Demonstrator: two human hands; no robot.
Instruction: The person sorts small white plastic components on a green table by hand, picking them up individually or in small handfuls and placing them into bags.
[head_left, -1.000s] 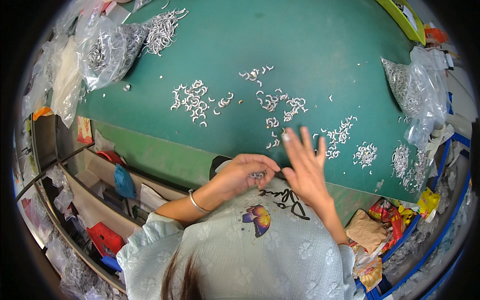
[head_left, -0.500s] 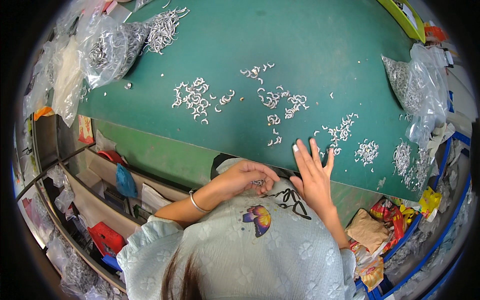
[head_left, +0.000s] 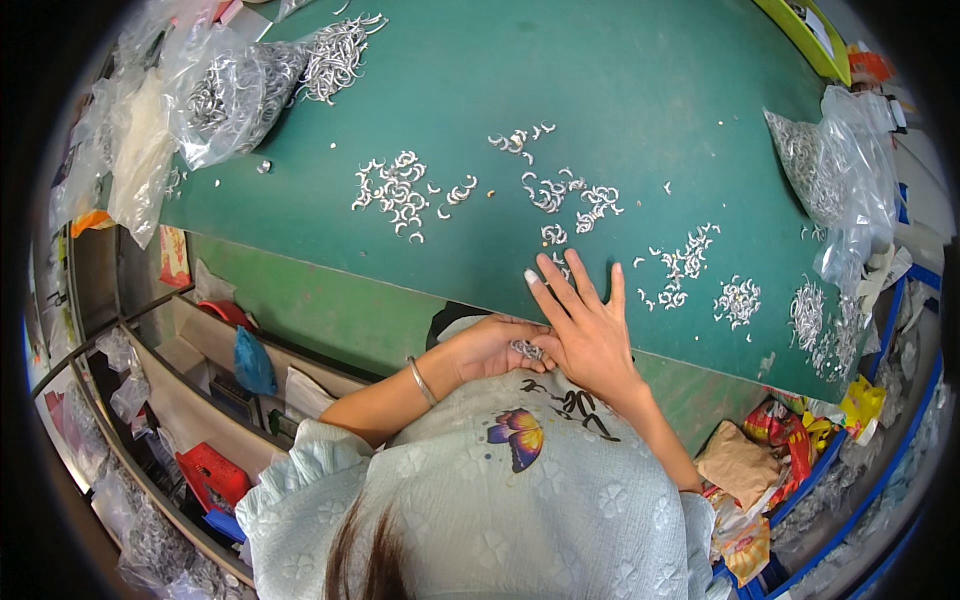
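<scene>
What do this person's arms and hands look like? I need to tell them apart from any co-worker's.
Both forearms are bare. The left hand has a thin silver bangle at its wrist; the right hand wears no ring or watch that shows, and its nails look pale. Short, pale green, ruffled sleeves with a faint flower pattern cover the upper arms. No gloves.

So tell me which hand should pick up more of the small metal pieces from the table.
Right. The right hand lies open at the table's near edge, fingers toward loose metal pieces. The left hand is cupped below the edge, already holding some pieces.
</scene>
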